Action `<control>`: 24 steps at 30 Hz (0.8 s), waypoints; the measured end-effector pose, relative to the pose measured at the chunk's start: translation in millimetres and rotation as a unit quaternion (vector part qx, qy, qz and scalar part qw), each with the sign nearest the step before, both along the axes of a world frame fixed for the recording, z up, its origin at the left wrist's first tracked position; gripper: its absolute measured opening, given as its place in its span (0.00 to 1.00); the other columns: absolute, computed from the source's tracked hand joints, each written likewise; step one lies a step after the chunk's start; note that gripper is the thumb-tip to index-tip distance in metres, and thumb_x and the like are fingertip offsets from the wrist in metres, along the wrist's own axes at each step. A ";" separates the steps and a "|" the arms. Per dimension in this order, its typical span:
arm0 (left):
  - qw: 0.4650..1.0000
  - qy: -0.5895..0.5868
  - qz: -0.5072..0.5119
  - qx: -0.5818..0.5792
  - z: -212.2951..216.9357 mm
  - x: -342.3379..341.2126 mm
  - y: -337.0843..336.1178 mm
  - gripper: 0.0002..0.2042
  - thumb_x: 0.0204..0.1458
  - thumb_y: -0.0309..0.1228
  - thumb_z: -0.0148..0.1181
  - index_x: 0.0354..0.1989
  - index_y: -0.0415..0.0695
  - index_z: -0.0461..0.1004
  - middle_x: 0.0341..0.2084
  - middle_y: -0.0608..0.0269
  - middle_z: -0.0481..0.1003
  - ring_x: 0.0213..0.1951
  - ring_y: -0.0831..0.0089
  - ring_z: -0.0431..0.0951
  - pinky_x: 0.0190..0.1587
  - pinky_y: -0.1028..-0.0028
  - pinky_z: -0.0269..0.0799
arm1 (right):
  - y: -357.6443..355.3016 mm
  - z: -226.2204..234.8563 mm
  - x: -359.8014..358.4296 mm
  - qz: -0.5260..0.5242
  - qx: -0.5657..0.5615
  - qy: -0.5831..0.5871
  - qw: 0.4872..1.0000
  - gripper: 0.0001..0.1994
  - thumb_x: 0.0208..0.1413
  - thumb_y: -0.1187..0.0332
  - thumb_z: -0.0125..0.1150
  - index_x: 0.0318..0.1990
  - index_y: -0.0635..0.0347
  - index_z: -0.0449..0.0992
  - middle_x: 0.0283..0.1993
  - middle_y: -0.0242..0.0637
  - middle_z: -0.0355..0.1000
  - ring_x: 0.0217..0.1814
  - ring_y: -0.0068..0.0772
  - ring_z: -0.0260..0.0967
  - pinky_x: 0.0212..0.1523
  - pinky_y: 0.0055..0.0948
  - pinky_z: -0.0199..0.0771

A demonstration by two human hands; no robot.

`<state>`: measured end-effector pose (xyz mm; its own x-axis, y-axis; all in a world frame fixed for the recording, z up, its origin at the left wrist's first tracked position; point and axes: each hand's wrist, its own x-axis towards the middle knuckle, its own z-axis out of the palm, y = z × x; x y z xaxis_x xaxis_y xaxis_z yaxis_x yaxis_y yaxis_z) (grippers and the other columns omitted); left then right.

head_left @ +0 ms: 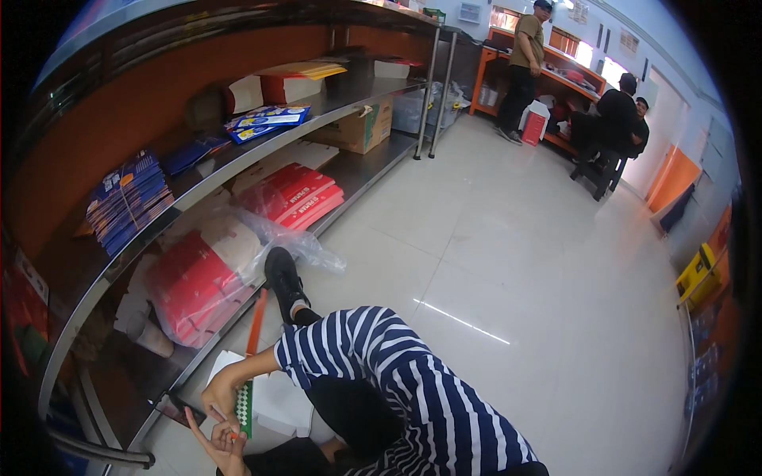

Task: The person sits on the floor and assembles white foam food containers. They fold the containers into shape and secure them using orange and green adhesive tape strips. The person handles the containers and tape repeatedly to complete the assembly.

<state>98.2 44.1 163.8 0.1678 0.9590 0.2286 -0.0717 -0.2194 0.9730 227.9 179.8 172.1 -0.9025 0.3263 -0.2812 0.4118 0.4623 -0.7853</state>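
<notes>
My right hand (228, 389) reaches down beside a white paperboard piece (290, 404), its fingers bent together and pointing at my left hand (222, 451). One finger of the left hand stretches out, while the others curl around a small orange bit (232, 435) at their tips. What the right fingers pinch is too small to make out. A green-and-white checkered strip (244, 408) runs along the paperboard next to the right hand. Past the right wrist, a narrow orange strip (256, 321) slants up. A dark phone-like object (179, 409) lies near both hands.
A metal shelf rack (373, 95) along the left holds banded blue packets (131, 202), plastic-wrapped red-and-white stacks (198, 285), a cup (149, 333) and a cardboard box (365, 127). Pale tiled floor (492, 254) stretches right. Several people (524, 63) are at an orange counter far back.
</notes>
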 end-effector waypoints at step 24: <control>0.994 0.075 0.076 -0.037 -96.6 -47.8 35.9 0.30 0.41 0.20 0.60 0.56 0.39 0.57 0.46 0.53 0.67 0.47 0.67 0.69 0.51 0.70 0.61 | 20.7 5.0 15.1 -0.333 -0.432 0.380 0.747 0.08 0.48 0.65 0.52 0.33 0.57 0.73 0.26 0.31 0.70 0.28 0.20 0.66 0.29 0.23 0.65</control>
